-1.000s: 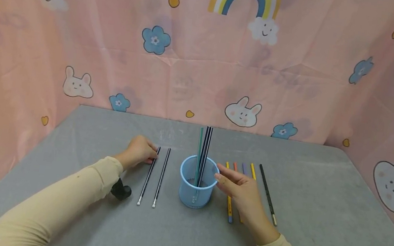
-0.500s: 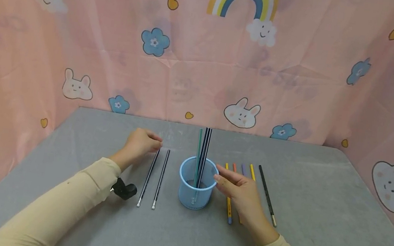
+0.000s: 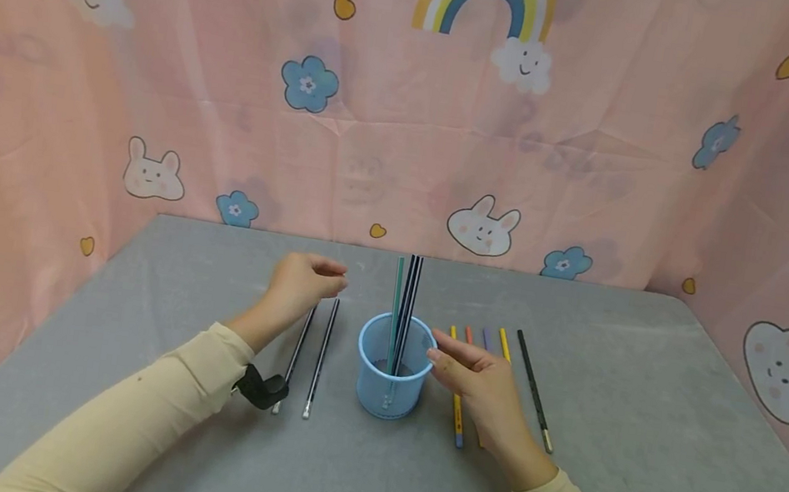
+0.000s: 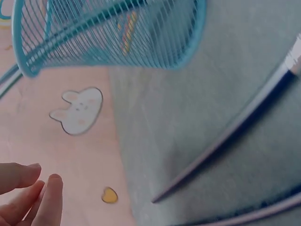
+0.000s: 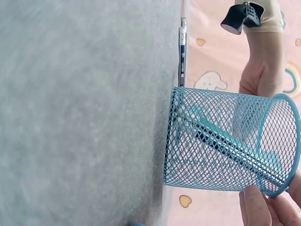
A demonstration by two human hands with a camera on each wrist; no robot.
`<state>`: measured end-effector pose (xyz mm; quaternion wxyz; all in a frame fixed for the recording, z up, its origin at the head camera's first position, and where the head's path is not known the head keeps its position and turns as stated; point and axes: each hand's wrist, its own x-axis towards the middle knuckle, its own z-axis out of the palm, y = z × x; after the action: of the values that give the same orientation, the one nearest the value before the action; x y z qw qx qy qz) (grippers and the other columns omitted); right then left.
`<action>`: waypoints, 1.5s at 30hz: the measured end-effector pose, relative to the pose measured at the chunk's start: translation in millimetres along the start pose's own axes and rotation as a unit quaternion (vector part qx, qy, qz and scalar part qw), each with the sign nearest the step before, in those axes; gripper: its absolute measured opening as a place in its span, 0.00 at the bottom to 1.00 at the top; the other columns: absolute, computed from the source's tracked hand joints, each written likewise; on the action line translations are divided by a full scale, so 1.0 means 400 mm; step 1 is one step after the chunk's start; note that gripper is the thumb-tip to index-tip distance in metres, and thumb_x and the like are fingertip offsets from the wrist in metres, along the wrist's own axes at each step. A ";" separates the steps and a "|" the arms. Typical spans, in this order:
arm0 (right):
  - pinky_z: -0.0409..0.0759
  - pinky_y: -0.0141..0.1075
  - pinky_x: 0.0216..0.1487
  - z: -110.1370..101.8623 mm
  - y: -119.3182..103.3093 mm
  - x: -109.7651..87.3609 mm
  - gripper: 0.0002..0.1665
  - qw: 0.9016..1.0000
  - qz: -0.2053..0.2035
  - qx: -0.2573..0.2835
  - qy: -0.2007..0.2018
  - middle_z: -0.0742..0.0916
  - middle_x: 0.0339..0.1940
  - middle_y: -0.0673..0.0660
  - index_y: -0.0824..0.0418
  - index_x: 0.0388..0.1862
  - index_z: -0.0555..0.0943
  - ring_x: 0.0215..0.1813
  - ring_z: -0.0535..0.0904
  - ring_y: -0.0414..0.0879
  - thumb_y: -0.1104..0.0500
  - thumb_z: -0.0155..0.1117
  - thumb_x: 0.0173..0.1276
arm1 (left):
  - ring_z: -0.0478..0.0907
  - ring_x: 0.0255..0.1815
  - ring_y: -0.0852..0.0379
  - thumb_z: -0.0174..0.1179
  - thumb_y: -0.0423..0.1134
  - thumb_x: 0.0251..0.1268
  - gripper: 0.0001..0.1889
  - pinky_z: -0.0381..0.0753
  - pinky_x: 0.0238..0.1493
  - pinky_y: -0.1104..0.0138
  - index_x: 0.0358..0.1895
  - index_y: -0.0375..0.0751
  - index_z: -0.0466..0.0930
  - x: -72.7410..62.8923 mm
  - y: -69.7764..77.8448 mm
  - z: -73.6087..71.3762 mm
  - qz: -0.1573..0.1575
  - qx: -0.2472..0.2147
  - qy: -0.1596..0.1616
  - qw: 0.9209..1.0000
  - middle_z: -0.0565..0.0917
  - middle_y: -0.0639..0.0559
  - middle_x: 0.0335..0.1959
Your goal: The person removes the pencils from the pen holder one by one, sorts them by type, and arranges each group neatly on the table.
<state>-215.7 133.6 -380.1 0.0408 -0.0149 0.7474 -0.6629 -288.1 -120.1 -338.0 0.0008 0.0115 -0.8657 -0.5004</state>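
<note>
A light blue mesh pencil holder (image 3: 386, 396) stands upright mid-table. It contains a green pencil (image 3: 397, 297) and dark striped pencils (image 3: 409, 303). My right hand (image 3: 488, 385) pinches its right rim; in the right wrist view, thumb and fingers (image 5: 256, 207) meet the rim. My left hand (image 3: 302, 283) hovers over the far ends of two striped pencils lying left of the holder. It holds nothing, its fingers loosely bent with thumb and fingertips (image 4: 54, 188) slightly apart in the left wrist view. The inner striped pencil (image 3: 321, 362) is fully visible; the wrist camera partly covers the outer pencil (image 3: 296, 350).
Right of the holder lie several coloured pencils, among them a yellow pencil (image 3: 457, 419) and a purple pencil (image 3: 487, 339), partly behind my right hand. A black pencil (image 3: 535, 388) lies farthest right. A pink printed curtain (image 3: 377, 151) hangs behind the grey table (image 3: 643, 415).
My left hand has left the outer striped pencil and moved away and to the right, toward the inner one's far end. My right hand has stayed at the holder's rim.
</note>
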 end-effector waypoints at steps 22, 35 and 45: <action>0.83 0.35 0.57 -0.004 0.003 -0.006 0.25 1.000 -0.005 -0.006 -0.005 0.82 0.64 0.62 0.64 0.65 0.78 0.56 0.84 0.36 0.58 0.66 0.71 | 0.87 0.50 0.47 0.65 0.33 0.66 0.18 0.87 0.51 0.63 0.58 0.33 0.81 -0.039 0.083 0.076 0.041 -0.126 -0.032 0.991 0.86 0.39 0.51; 0.83 0.35 0.57 -0.004 -0.001 0.002 0.25 1.000 -0.001 -0.015 -0.002 0.83 0.64 0.62 0.63 0.65 0.78 0.60 0.83 0.46 0.56 0.65 0.71 | 0.86 0.52 0.47 0.65 0.35 0.67 0.17 0.88 0.49 0.63 0.57 0.33 0.82 -0.037 0.086 0.096 0.052 -0.157 -0.038 0.985 0.86 0.40 0.51; 0.83 0.36 0.56 -0.002 -0.004 0.001 0.25 1.000 0.005 -0.010 0.003 0.83 0.63 0.63 0.64 0.65 0.78 0.58 0.85 0.44 0.58 0.65 0.71 | 0.86 0.50 0.48 0.65 0.35 0.66 0.17 0.88 0.49 0.65 0.56 0.33 0.82 -0.030 0.087 0.113 0.050 -0.173 -0.028 0.983 0.86 0.40 0.51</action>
<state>-216.0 134.0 -378.6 0.0422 -0.0094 0.7539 -0.6555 -277.4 -63.4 -330.5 0.0033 -0.0457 -0.7656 -0.6417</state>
